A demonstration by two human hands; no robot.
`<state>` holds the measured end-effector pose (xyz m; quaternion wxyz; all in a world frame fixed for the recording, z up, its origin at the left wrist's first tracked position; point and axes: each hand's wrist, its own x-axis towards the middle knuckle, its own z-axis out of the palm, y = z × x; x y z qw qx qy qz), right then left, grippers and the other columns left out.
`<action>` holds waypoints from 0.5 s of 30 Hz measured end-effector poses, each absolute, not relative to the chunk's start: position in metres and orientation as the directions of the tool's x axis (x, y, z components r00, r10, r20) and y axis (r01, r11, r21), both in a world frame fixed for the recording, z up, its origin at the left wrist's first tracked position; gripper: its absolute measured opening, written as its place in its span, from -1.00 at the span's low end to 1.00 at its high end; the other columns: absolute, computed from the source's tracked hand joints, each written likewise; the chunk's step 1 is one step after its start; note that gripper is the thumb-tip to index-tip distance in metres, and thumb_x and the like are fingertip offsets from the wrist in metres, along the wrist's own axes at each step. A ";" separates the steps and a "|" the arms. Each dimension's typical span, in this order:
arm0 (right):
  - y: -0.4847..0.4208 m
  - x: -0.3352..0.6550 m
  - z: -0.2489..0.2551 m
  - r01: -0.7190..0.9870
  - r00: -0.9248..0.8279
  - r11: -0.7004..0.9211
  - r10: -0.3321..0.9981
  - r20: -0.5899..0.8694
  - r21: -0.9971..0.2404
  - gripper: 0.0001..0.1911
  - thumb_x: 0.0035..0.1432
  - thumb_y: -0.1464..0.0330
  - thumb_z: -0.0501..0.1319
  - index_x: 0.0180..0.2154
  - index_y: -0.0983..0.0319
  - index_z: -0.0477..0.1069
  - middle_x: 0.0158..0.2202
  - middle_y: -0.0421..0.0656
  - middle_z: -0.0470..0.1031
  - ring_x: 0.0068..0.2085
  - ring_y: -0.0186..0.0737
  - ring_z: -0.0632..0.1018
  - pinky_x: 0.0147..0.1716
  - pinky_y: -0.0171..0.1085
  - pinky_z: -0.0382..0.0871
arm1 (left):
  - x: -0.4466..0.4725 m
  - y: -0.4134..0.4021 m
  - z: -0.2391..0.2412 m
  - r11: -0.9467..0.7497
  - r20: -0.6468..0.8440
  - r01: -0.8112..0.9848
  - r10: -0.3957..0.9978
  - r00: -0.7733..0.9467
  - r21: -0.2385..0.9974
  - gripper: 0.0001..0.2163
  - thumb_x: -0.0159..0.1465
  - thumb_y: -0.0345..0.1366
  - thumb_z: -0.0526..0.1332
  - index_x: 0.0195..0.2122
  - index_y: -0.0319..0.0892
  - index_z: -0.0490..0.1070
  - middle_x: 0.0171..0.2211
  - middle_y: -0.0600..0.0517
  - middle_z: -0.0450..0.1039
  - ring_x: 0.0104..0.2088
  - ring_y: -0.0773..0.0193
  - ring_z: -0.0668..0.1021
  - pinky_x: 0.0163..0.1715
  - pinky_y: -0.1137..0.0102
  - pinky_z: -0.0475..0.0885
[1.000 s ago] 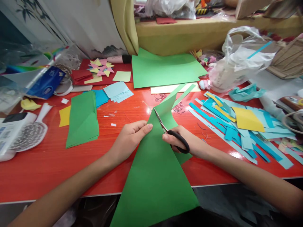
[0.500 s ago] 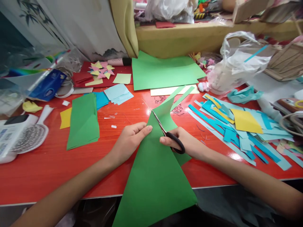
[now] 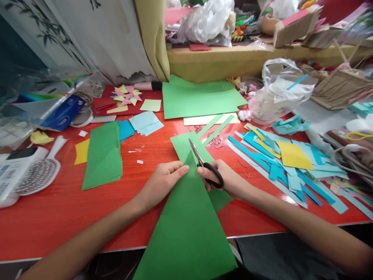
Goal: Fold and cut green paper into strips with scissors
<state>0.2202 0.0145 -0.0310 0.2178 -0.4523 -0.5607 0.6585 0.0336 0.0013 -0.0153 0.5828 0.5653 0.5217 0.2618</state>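
My left hand (image 3: pixel 167 177) pinches the left edge of a large sheet of green paper (image 3: pixel 189 225), which hangs over the table's front edge. My right hand (image 3: pixel 223 177) is closed round the black handles of a pair of scissors (image 3: pixel 199 155). The scissor blades point up and away, at the paper just beyond my left thumb. Beyond the blades, a green piece (image 3: pixel 182 142) lies over on the table; whether it still joins the sheet I cannot tell. Two narrow green strips (image 3: pixel 220 130) lie past it.
A stack of green paper rectangles (image 3: pixel 103 157) lies at left, near a hairbrush (image 3: pixel 40 175). Light blue squares (image 3: pixel 147 122) and a big green sheet (image 3: pixel 201 97) are farther back. Blue paper strips (image 3: pixel 271 167) are heaped at right, before a plastic bag (image 3: pixel 274 93).
The part of the green paper beyond the blades was raised and has dropped flat toward the left. The view has tilted up and turned slightly right.
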 end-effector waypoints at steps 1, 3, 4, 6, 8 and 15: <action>0.015 0.221 -0.030 0.187 -0.493 -0.274 0.805 -0.331 -0.943 -0.46 -0.03 -0.07 0.20 -0.63 0.29 0.32 -0.72 -0.22 0.30 -0.71 -0.50 0.18 -0.74 -0.40 -0.08 | 0.031 0.004 -0.014 0.206 -0.312 0.329 0.896 0.315 0.922 -0.67 0.19 -0.05 0.10 -0.54 -0.20 0.24 -0.57 0.12 0.22 -0.53 0.40 0.31 -0.55 0.49 0.21; 0.019 0.224 -0.026 0.117 -0.470 -0.239 0.842 -0.266 -0.964 -0.44 0.04 -0.08 0.12 -0.59 0.30 0.35 -0.69 -0.22 0.31 -0.71 -0.50 0.16 -0.72 -0.39 -0.09 | 0.022 0.011 -0.009 0.157 -0.306 0.432 0.903 0.300 0.888 -0.67 0.18 -0.03 0.09 -0.54 -0.20 0.26 -0.57 0.11 0.24 -0.52 0.37 0.33 -0.53 0.47 0.21; 0.021 0.227 -0.024 0.089 -0.450 -0.208 0.864 -0.225 -0.974 -0.44 0.08 -0.07 0.09 -0.57 0.30 0.36 -0.68 -0.22 0.31 -0.69 -0.50 0.16 -0.70 -0.39 -0.08 | 0.016 0.015 -0.006 0.134 -0.306 0.484 0.905 0.296 0.865 -0.67 0.18 -0.02 0.08 -0.52 -0.20 0.28 -0.55 0.10 0.26 -0.51 0.35 0.34 -0.52 0.46 0.22; 0.028 0.233 -0.021 0.068 -0.380 -0.135 0.912 -0.151 -0.988 -0.46 0.13 -0.04 0.06 -0.56 0.29 0.35 -0.65 -0.22 0.30 -0.66 -0.49 0.17 -0.67 -0.38 -0.05 | 0.003 0.025 -0.001 0.093 -0.315 0.595 0.907 0.280 0.798 -0.68 0.18 -0.01 0.05 -0.48 -0.19 0.32 -0.51 0.09 0.32 -0.48 0.31 0.37 -0.50 0.44 0.21; 0.036 0.241 -0.018 0.093 -0.285 -0.077 0.953 -0.101 -0.993 -0.50 0.14 -0.01 0.08 -0.55 0.28 0.34 -0.64 -0.23 0.29 -0.64 -0.48 0.18 -0.64 -0.37 -0.03 | -0.010 0.034 0.002 0.047 -0.306 0.736 0.926 0.221 0.676 -0.69 0.19 -0.03 0.03 -0.47 -0.17 0.32 -0.48 0.08 0.35 -0.46 0.29 0.38 -0.49 0.42 0.20; 0.062 0.263 -0.023 0.376 -0.105 0.035 0.994 -0.005 -0.926 -0.57 0.13 0.02 0.09 -0.50 0.25 0.34 -0.55 -0.19 0.35 -0.55 -0.38 0.28 -0.57 -0.33 0.08 | -0.038 0.054 -0.004 -0.044 -0.225 0.944 0.967 0.123 0.328 -0.80 0.18 -0.17 0.00 -0.50 -0.15 0.23 -0.50 0.06 0.32 -0.45 0.24 0.36 -0.48 0.38 0.13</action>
